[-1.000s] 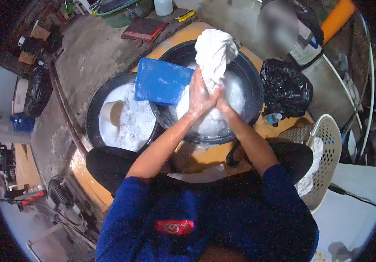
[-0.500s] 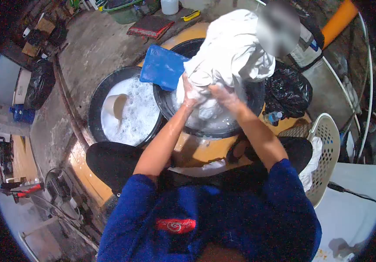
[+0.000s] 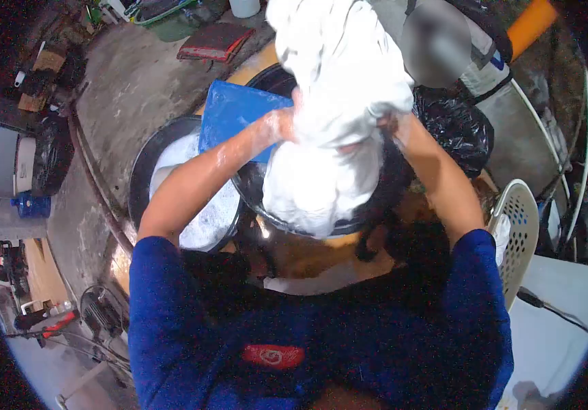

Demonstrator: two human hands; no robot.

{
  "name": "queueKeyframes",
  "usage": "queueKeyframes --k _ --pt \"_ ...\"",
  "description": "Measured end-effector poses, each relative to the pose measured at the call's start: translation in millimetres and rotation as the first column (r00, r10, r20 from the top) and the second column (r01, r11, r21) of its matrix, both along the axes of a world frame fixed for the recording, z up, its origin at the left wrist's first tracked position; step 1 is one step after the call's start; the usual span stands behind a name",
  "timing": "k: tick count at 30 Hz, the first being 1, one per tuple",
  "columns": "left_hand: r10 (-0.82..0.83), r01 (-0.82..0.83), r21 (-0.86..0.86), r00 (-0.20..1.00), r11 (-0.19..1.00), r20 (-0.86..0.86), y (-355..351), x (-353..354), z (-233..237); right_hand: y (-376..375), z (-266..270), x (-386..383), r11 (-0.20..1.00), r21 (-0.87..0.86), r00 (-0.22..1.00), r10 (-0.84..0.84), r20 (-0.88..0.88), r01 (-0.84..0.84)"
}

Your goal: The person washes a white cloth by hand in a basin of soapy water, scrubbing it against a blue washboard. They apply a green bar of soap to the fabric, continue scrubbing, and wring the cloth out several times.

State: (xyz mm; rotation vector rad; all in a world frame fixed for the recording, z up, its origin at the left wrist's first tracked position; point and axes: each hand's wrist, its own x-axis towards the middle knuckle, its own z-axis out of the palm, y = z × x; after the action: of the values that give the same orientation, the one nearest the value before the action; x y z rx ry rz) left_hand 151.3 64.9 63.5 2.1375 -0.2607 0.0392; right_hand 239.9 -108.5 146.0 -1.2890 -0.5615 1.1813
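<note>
A large bunched white cloth [image 3: 338, 75] hangs above the black basin [image 3: 256, 188] in front of me, its lower folds drooping over the near rim. On its left side my left hand [image 3: 286, 124] grips the fabric, fingers partly hidden in it. My right hand [image 3: 395, 125] clasps the cloth from the other side, its fingers mostly covered by folds. Behind my left wrist, a blue board [image 3: 229, 116] leans across the basin's left rim. Left of that stands a second black tub [image 3: 142, 160] with white suds [image 3: 208, 212], partly covered by my left forearm.
A black plastic bag [image 3: 461, 133] lies to the right of the basin. The beige perforated basket [image 3: 518, 239] stands by my right elbow with white fabric inside. Toward the back are a dark red folded item [image 3: 215, 42] and a white bucket [image 3: 245, 7].
Both hands have lifted the white cloth higher and moved apart along its sides. More of the fabric now hangs down toward me over the basin's near rim.
</note>
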Motion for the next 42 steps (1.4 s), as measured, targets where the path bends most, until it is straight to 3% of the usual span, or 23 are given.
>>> queueKeyframes --k 4,7,8,9,10,11,13,14,15,18,20,21,23,24,26,28,31,32,35,36,38,41,42 --pt "-0.191 0.083 -0.339 0.935 0.937 -0.299 15 17 -14 28 -54 29 0.95 0.252 0.983 0.169 0.073 -0.182" --pt "-0.327 0.085 -0.51 0.853 0.856 -0.406 18 12 -36 40 -94 24 0.941 0.302 0.981 0.11 0.162 -0.155" --pt "-0.288 0.062 -0.489 0.869 0.87 -0.403 15 6 -44 43 -105 21 0.947 0.307 0.98 0.031 0.194 -0.091" --pt "-0.187 0.007 -0.426 0.906 0.905 -0.38 8 0 -44 45 -111 17 0.951 0.309 0.969 -0.081 0.233 0.006" --pt "0.201 -0.225 -0.057 0.941 0.973 -0.273 -19 -19 -3 47 -113 14 0.934 0.315 0.927 -0.258 0.271 0.168" --pt "0.387 -0.413 -0.079 0.893 0.907 -0.229 -35 -28 -14 50 -116 11 0.891 0.317 0.851 -0.423 0.311 0.326" --pt "0.711 -0.728 -0.153 0.686 0.669 -0.152 -64 -40 -42 68 -147 20 0.63 0.432 0.505 -0.777 0.377 0.646" --pt "0.786 -0.781 -0.085 0.613 0.618 0.084 -99 -50 -27 65 -108 4 0.523 0.477 0.52 -0.84 0.152 0.706" --pt "0.799 -0.836 -0.034 0.51 0.547 0.319 -131 -53 -11 63 -94 -6 0.479 0.438 0.482 -0.869 0.114 0.76" --pt "0.898 -0.967 -0.093 0.182 0.238 0.401 -156 -14 -45 50 -48 -40 0.389 0.325 0.407 -0.913 0.015 0.862" --pt "0.937 -0.922 -0.358 0.013 0.146 0.348 -147 5 -38 33 -3 -84 0.357 0.267 0.393 -0.915 -0.093 0.895" --pt "0.953 -0.874 -0.477 -0.059 0.094 0.297 -147 11 -36 28 -10 -86 0.355 0.351 0.396 -0.917 -0.052 0.867" --pt "0.959 -0.775 -0.589 0.078 0.23 0.272 -140 -5 -1 15 -17 -88 0.411 0.49 0.464 -0.886 0.016 0.769" --pt "0.938 -0.722 -0.6 0.245 0.344 0.244 -133 -12 4 7 -15 -88 0.466 0.541 0.527 -0.848 0.048 0.7" --pt "0.882 -0.611 -0.645 0.22 0.458 0.417 -125 -17 22 -4 -20 -71 0.634 0.614 0.694 -0.695 0.187 0.47" --pt "0.802 -0.518 -0.645 0.147 0.562 0.58 -119 -29 60 -16 -21 -46 0.755 0.613 0.786 -0.516 0.34 0.231" --pt "0.703 -0.521 -0.473 0.553 0.711 0.447 -89 -50 95 -23 -4 -20 0.828 0.558 0.877 -0.301 0.374 0.046" --pt "0.622 -0.594 -0.25 0.576 0.764 0.531 -70 -48 83 -24 1 -13 0.845 0.535 0.903 -0.242 0.356 0.015" --pt "0.358 -0.283 -0.219 0.754 0.934 0.551 -48 -47 94 -21 10 4 0.877 0.476 0.951 -0.097 0.294 -0.058" --pt "0.35 -0.387 -0.046 0.769 0.921 0.535 -38 -44 87 -20 9 6 0.886 0.458 0.96 -0.066 0.272 -0.069" --pt "0.13 -0.325 0.251 0.809 0.912 0.573 -23 -38 77 -15 6 15 0.901 0.422 0.972 0.0 0.233 -0.102" --pt "0.045 -0.069 0.149 0.987 0.986 0.157 -24 -30 81 0 -6 30 0.915 0.375 0.976 0.072 0.207 -0.147" --pt "0.05 -0.041 0.08 0.993 0.996 -0.109 -28 -28 86 5 -8 33 0.915 0.37 0.978 0.094 0.188 -0.159"
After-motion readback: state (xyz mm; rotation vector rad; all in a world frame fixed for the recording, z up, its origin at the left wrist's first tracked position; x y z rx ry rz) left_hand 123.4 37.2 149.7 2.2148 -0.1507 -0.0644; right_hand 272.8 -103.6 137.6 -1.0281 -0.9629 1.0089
